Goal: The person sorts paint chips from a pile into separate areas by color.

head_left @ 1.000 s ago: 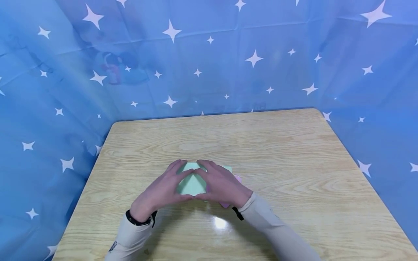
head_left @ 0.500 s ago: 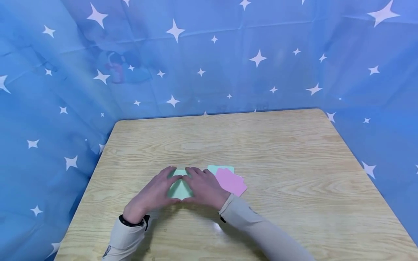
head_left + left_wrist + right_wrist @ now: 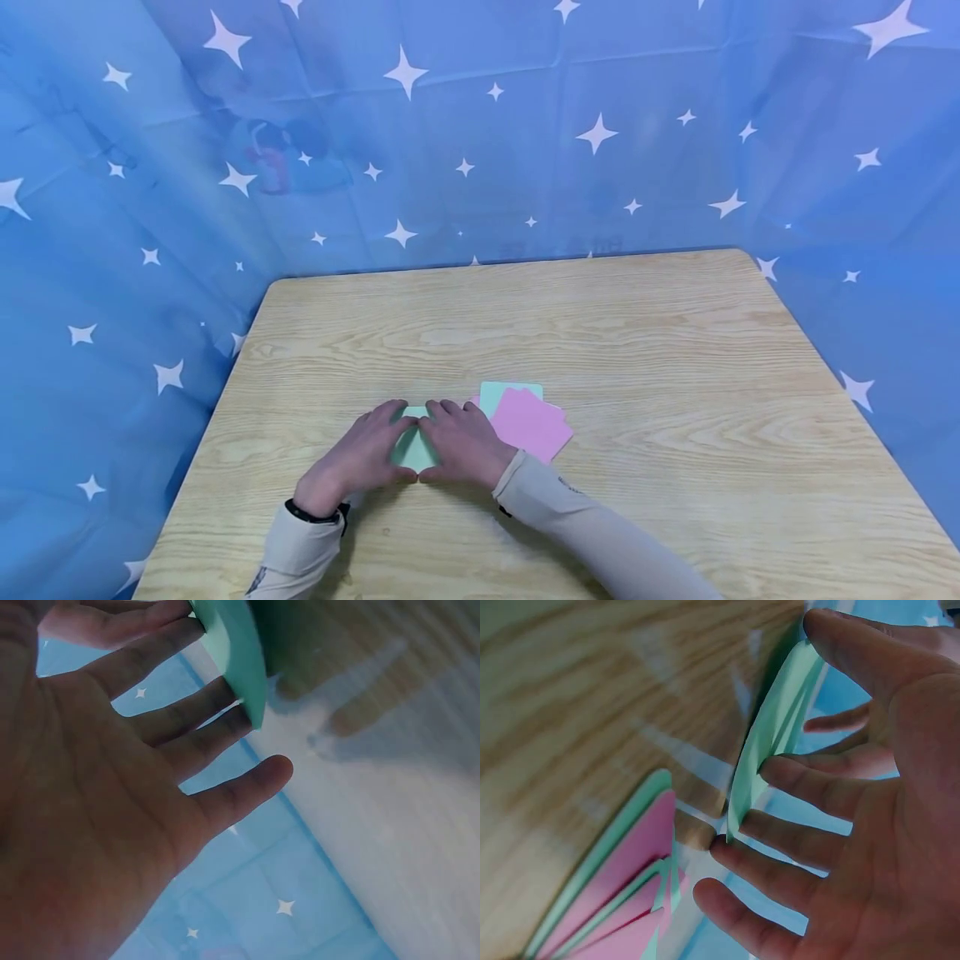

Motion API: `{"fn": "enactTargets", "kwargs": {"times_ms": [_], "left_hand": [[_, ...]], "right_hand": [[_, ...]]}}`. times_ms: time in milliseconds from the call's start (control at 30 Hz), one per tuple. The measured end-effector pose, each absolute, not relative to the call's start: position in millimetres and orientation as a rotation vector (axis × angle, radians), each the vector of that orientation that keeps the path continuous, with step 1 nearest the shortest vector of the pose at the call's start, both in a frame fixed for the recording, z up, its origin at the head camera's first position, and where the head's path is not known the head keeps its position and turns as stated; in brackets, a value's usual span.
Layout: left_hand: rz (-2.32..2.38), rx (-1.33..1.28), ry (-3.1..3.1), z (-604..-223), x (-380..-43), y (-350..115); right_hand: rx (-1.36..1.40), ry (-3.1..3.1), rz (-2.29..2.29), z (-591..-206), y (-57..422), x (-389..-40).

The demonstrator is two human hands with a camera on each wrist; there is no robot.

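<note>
Between both hands is a small stack of mint-green cards (image 3: 414,450), held by its edges. My left hand (image 3: 367,450) spans the left side in the head view, thumb at the near edge and fingertips at the far edge. My right hand (image 3: 467,446) does the same on the right, and the two thumb tips nearly meet. The left wrist view has fingertips against the edge of the green cards (image 3: 238,656). In the right wrist view the green cards (image 3: 769,724) look slightly bowed, with thumb and fingers along their edges.
Right of the hands lies a loose pile with pink cards (image 3: 528,425) over a mint-green card (image 3: 512,394). Pink and green layers (image 3: 626,889) overlap there in the right wrist view. The wooden table (image 3: 637,350) is backed by a blue starry cloth (image 3: 525,125).
Both hands have moved left and a little nearer with the green cards, off the pile. The pink cards that the right hand covered now show.
</note>
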State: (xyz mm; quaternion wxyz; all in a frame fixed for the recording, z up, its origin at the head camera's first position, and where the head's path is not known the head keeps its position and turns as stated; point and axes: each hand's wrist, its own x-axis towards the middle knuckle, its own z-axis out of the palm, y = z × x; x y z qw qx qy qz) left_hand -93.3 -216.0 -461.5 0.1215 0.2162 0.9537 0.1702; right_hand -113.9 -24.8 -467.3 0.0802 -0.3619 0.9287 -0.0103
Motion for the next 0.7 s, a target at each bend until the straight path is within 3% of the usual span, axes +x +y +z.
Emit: {"fn": "enactTargets", "kwargs": {"times_ms": [700], "left_hand": [[0.528, 0.571, 2.773, -465.1, -95.3, -214.6]], "right_hand": [[-1.118, 2.807, -0.053, -469.8, -20.3, -113.4]]}}
